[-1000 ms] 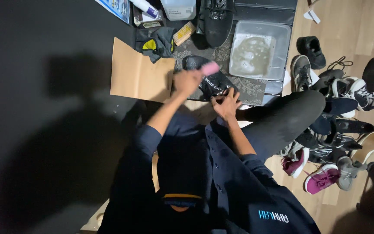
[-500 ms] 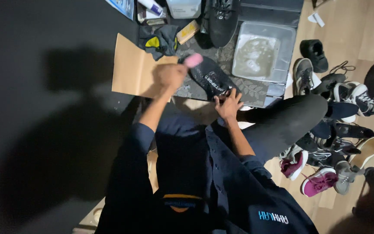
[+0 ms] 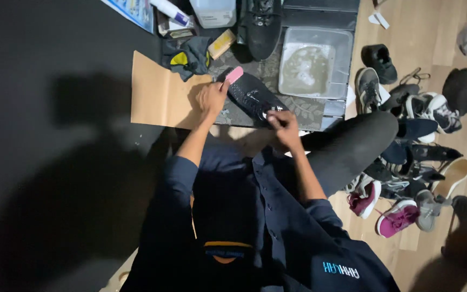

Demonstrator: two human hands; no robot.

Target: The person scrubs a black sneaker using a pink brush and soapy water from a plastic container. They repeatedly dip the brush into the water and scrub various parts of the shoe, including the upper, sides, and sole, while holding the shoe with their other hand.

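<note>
- A sheet of brown cardboard lies flat on the dark floor at the left, its right edge running under the work area.
- Above it, a crumpled grey and yellow cloth sits near a tube and a small yellow block.
- The left hand is closed around a pink brush, whose pink end pokes out past the fingers and rests against the rear end of the shoe.
- The black shoe lies at a slant on a patterned mat, between the two hands and just in front of the person's lap.
- The right hand is clamped on the nearer end of the black shoe, fingers curled over it; which part of the shoe they pinch is hard to make out in the dim light.
- Beyond the shoe stands another black shoe, and beside that a clear plastic tub of cloudy water.
- The person's dark-trousered knee stretches out to the right.
- Farthest right, a jumbled pile of shoes lies on the wooden floor, with two magenta trainers at its near edge.
</note>
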